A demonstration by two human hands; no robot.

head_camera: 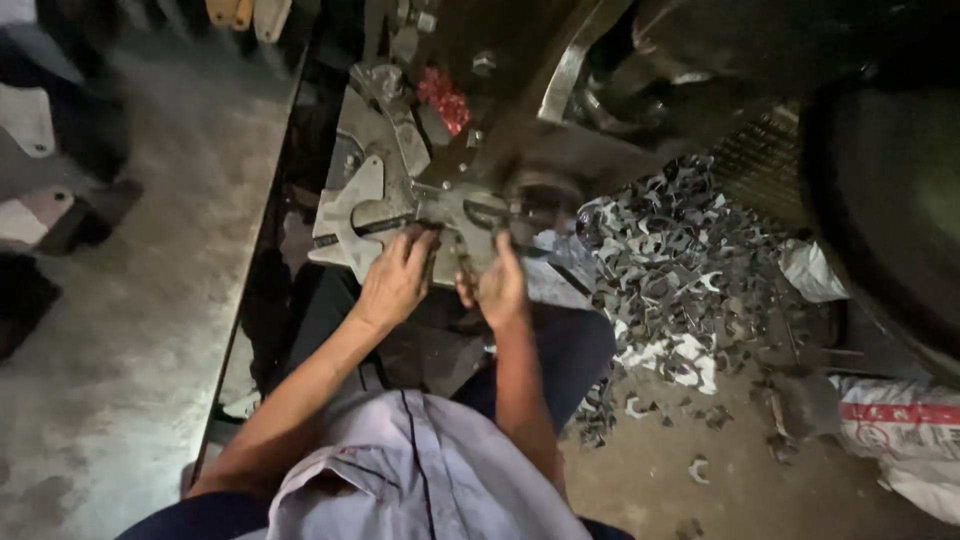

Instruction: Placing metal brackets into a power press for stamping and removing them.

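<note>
Head view is showing a person sitting at a press machine, and both hands are resting on a flat metal plate [400, 205] in the middle of the frame. This plate is lying on the dark surface [440, 150] of the machine, with its long axis running from the centre left of the frame toward the centre, where the round punch head [540, 190] is standing. The left hand [398, 280] is pressing on the lower edge of the plate, its grip lying flat with fingers spread, not clenched around anything. The right hand [497, 285] is sitting just beside it, nearer to the punch head; its grip is looking curled on the plate edge, but I cannot tell if it is really closing on it. So the plate is lying above both hands in the frame, and the right hand is the nearer one to the punch. A big heap of metal offcuts [680, 270] is lying on the floor at the right.
</note>
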